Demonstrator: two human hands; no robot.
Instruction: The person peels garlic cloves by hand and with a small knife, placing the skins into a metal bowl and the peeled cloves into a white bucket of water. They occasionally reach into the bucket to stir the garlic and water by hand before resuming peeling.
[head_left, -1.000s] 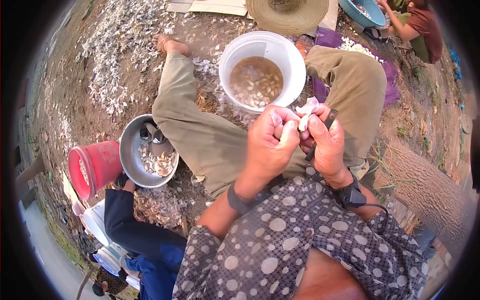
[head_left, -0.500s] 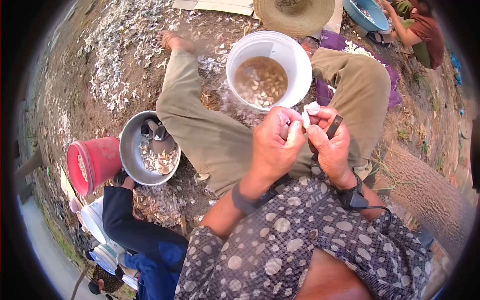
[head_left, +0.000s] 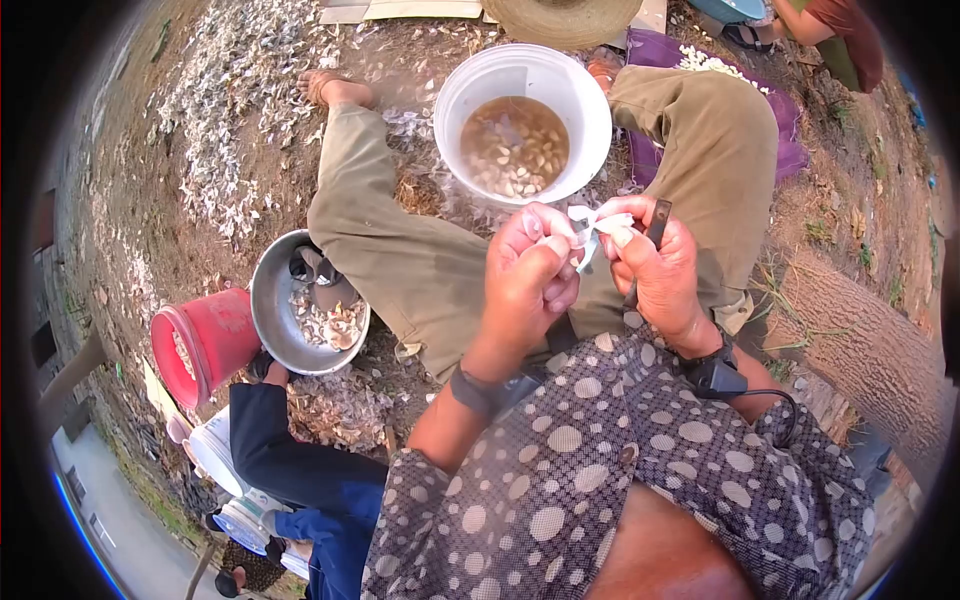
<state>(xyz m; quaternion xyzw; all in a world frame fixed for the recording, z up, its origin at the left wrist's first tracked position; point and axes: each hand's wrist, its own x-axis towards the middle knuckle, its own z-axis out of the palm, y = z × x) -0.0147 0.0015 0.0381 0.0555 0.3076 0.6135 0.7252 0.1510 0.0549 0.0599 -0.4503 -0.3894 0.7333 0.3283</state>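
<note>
My left hand (head_left: pixel 525 275) is closed, its thumb and forefinger pinching thin white garlic skin (head_left: pixel 592 222). The skin stretches across to my right hand (head_left: pixel 655 275), which grips a garlic clove at its fingertips, mostly hidden by the thumb and skin. A small dark knife (head_left: pixel 658 222) is also tucked in my right hand, its end sticking up past the fingers; its blade is hard to make out. Just beyond both hands, between my legs, stands a white bucket (head_left: pixel 592 130) with peeled cloves (head_left: pixel 520 180) in brownish water.
To the left are a metal basin (head_left: pixel 268 310) with garlic bits and a dark cloth, and a red bucket (head_left: pixel 225 330). A straw hat (head_left: pixel 565 20) and purple cloth (head_left: pixel 790 130) lie ahead. Peelings cover the ground. Other people sit at lower left and upper right.
The garlic skin has opened out into loose strips between my hands. My left hand has shifted slightly left and down. The view has tilted, so the bucket sits higher.
</note>
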